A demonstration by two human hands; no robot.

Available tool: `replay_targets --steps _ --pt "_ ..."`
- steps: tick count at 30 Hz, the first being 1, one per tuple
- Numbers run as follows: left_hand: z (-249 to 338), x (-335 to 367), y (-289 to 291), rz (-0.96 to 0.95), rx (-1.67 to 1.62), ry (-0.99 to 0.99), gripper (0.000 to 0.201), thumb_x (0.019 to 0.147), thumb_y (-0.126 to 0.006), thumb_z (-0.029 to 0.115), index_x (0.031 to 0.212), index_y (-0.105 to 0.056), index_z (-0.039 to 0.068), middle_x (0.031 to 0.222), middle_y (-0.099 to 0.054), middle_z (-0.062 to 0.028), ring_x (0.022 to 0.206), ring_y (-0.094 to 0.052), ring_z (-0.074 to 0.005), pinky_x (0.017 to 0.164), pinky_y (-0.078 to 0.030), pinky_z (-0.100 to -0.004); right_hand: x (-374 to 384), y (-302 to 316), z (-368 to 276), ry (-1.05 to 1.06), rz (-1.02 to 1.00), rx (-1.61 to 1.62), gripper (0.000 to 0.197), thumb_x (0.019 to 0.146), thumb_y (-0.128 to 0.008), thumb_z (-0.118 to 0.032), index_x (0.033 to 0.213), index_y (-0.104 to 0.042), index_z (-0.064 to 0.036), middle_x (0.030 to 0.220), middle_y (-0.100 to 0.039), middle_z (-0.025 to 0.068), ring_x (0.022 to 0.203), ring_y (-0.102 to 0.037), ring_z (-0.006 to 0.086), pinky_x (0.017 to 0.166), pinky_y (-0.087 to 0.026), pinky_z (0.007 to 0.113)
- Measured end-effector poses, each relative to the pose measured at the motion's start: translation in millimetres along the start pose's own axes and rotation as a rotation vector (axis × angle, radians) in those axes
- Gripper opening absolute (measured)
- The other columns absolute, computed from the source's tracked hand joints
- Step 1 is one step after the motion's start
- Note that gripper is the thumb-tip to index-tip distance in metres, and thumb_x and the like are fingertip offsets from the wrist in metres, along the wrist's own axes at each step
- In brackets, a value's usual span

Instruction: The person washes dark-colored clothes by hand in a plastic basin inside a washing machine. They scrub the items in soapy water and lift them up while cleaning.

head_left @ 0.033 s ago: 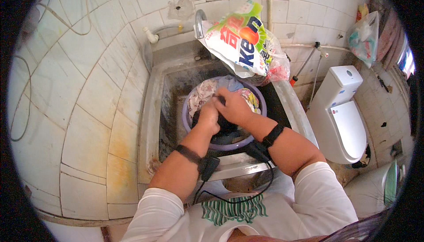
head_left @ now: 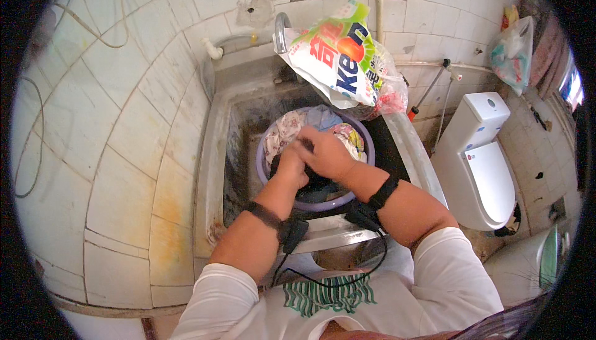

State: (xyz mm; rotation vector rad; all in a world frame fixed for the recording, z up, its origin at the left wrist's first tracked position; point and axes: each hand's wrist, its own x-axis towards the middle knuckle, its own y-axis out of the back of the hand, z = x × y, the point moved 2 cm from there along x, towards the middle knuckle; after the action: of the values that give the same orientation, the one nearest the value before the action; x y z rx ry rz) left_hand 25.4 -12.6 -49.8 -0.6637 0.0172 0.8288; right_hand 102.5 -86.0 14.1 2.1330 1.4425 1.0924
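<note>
A lavender basin [head_left: 334, 204] sits inside a grey sink [head_left: 415, 154], full of clothes. Over its middle my left hand [head_left: 290, 165] and my right hand [head_left: 329, 154] are closed and pressed together on a black cloth [head_left: 318, 182]. Part of that cloth shows between my fingers, and the rest hangs down into the basin. Behind my hands lie a pale flower-patterned cloth [head_left: 284, 130], a light blue cloth [head_left: 323, 118] and a yellow and pink patterned cloth [head_left: 349, 138]. My forearms hide the near part of the basin.
A large white and green printed plastic bag [head_left: 329, 61] hangs by the curved faucet [head_left: 282, 33] over the sink's far right corner. To the right stands a white toilet [head_left: 487, 166]. A black cable [head_left: 329, 285] runs between the devices strapped to my forearms. Tiled wall [head_left: 130, 166] borders the left.
My right hand has shifted very slightly on the black cloth, its fingers turning a little. The clothes, basin and bag stay where they were.
</note>
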Motion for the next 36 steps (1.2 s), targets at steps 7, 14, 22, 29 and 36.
replay_targets --steps 7,14,22,29,36 --pt "24.1 -38.7 -56.0 0.155 0.031 0.069 0.034 0.092 -0.044 0.032 0.107 -0.055 0.004 0.104 -0.058 -0.0049 0.095 -0.054 -0.0179 0.085 -0.041 -0.0328 11.1 4.3 43.3 -0.264 0.118 -0.151 0.032 0.089 -0.047 -0.037 0.099 -0.057 -0.0075 0.083 -0.062 0.0237 0.08 -0.059 0.0405 0.072 -0.046 0.049" --pt "29.6 -15.8 -19.8 0.033 0.214 -0.28 0.036 0.081 -0.063 0.017 0.11 -0.051 0.001 0.103 -0.057 -0.0093 0.094 -0.053 -0.0201 0.083 -0.041 -0.0341 10.8 21.4 78.5 -0.297 0.204 0.091 0.039 0.086 -0.054 -0.038 0.097 -0.06 -0.0012 0.088 -0.06 0.0276 0.086 -0.059 0.0402 0.076 -0.045 0.043" --pt "46.8 -4.9 17.9 0.565 0.546 -0.556 0.033 0.08 -0.063 0.011 0.106 -0.046 -0.001 0.097 -0.053 -0.0135 0.086 -0.051 -0.0203 0.072 -0.042 -0.0334 6.1 34.5 60.3 -0.182 -0.12 0.233 0.031 0.072 -0.073 -0.02 0.093 -0.058 -0.0015 0.078 -0.058 0.0073 0.075 -0.052 0.0159 0.072 -0.042 0.029" --pt "45.2 -5.6 1.8 0.235 0.416 -0.596 0.032 0.079 -0.062 0.004 0.105 -0.045 -0.001 0.095 -0.052 -0.0098 0.086 -0.051 -0.0172 0.073 -0.043 -0.0313 11.5 29.2 103.8 -0.415 0.117 0.312 0.031 0.07 -0.066 -0.013 0.098 -0.057 -0.0026 0.089 -0.061 0.0159 0.082 -0.057 0.0247 0.077 -0.044 0.033" --pt "37.9 -2.9 12.8 0.022 0.594 -0.169 0.049 0.072 -0.07 0.008 0.115 -0.05 -0.003 0.106 -0.058 -0.0137 0.095 -0.055 -0.0197 0.08 -0.043 -0.0291 11.5 47.6 81.3 -0.543 0.287 0.961 0.023 0.063 -0.057 -0.001 0.085 -0.055 -0.0011 0.075 -0.053 0.0072 0.068 -0.05 0.0192 0.059 -0.041 0.029"
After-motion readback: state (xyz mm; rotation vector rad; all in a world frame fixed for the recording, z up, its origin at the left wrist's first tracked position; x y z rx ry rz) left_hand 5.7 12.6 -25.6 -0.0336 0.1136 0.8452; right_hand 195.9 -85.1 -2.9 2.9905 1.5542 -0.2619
